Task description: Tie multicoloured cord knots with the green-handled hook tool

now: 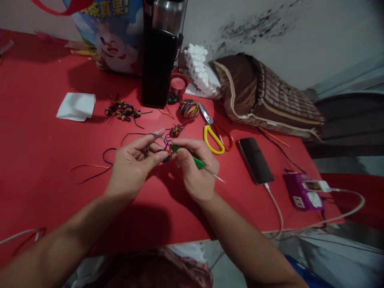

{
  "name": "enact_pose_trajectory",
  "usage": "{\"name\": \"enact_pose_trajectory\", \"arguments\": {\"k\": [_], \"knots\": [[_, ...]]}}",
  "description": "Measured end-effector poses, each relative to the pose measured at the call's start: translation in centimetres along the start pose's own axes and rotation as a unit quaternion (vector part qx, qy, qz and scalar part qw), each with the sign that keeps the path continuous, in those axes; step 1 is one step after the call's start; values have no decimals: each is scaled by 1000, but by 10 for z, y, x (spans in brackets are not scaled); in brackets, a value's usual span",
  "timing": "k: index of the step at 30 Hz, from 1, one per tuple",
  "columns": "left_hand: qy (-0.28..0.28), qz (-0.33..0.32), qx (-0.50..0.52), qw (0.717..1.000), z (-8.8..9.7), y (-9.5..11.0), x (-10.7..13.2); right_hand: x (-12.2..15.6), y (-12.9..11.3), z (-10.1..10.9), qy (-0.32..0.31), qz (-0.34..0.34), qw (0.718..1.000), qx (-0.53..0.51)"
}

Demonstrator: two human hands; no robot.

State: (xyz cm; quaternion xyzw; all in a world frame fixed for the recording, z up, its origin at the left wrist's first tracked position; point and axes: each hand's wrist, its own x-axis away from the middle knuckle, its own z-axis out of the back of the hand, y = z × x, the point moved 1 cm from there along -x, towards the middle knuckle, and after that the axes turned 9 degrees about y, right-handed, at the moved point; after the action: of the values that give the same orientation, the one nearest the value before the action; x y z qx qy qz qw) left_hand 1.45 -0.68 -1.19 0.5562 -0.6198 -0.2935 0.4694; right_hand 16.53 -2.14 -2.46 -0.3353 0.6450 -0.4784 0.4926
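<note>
My right hand (196, 168) is closed round the green handle of a crochet hook (198, 162), whose thin metal end sticks out toward the lower right. Facing it, my left hand (136, 160) pinches a small dark piece of crochet work (165, 157) and has yarn over its fingers. The hook's working tip meets the piece between both hands, where fingers partly hide it. Loose dark and orange yarn ends (103, 170) trail to the left. Just beyond the fingertips lies a small multicoloured yarn bundle (175, 131), with a larger yarn ball (189, 109) behind it.
Scissors (214, 138) with yellow and red handles lie right of the yarn. Farther right are a charging phone (255, 160) and a purple power socket box (303, 191). A black phone (159, 68) stands upright at the back. Knotted yarn pieces (122, 111) and folded white paper (76, 106) lie left.
</note>
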Motion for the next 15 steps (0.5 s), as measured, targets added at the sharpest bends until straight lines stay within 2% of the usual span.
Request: {"name": "enact_pose_trajectory", "arguments": {"k": [3,7,11,15], "knots": [[-19,29,-26,999,3,4,-2,-5,6,-1,-13,-84,992,-98],[-100,77,-80,989,7,13,-6,-18,13,1,-88,-197,958,-190],[-133,74,-140,978,8,23,-5,-29,11,11,-88,-183,968,-145],[-139,30,-178,974,11,24,-3,-33,6,21,-69,-134,984,-89]]}}
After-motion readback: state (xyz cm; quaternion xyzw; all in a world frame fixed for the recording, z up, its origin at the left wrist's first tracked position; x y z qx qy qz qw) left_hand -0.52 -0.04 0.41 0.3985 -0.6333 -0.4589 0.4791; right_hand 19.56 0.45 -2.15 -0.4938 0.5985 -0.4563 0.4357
